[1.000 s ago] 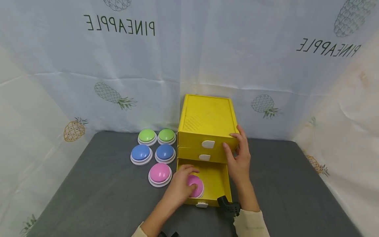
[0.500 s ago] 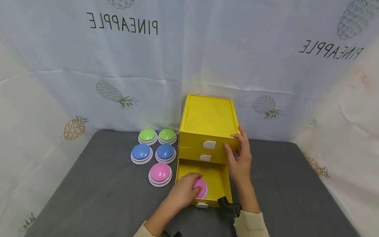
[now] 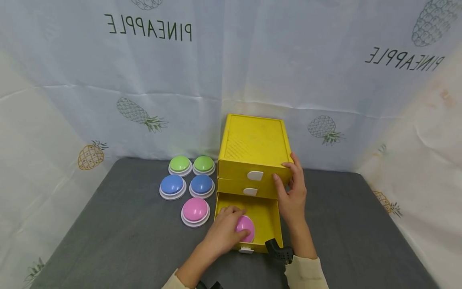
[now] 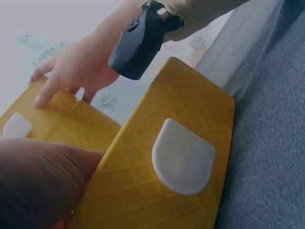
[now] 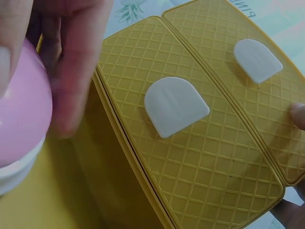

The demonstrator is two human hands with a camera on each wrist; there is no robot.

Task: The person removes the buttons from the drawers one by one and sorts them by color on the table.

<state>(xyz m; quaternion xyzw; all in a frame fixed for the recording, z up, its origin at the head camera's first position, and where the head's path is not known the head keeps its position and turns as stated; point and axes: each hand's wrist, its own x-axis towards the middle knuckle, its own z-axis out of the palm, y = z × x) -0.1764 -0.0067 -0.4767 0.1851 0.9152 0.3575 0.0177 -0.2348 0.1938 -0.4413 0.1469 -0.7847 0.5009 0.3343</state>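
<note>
In the head view, my left hand [image 3: 224,228] is inside the pulled-out bottom drawer [image 3: 267,224], its thumb and fingers about a pink dome button [image 3: 247,228] with a white base. The right wrist view shows that pink dome [image 5: 24,109] close up, a thumb lying on it and other fingers beside it; its far side is hidden. My right hand [image 3: 293,196] grips the right front edge of the yellow drawer cabinet [image 3: 258,140], thumb on the top drawer's front and fingers over the corner. White tabs [image 3: 255,176] mark the drawer fronts.
Left of the cabinet stand a second pink button [image 3: 195,209], two blue buttons [image 3: 171,184] and two green buttons [image 3: 179,163] on the dark grey table [image 3: 126,233]. A pineapple-print curtain [image 3: 173,72] hangs behind. A black wrist device [image 3: 278,249] sits by the drawer's right front corner.
Over the last second my left hand has shifted right and the pink button with it, further into the drawer. Lately its fingers have spread a little. My right hand stays on the cabinet.
</note>
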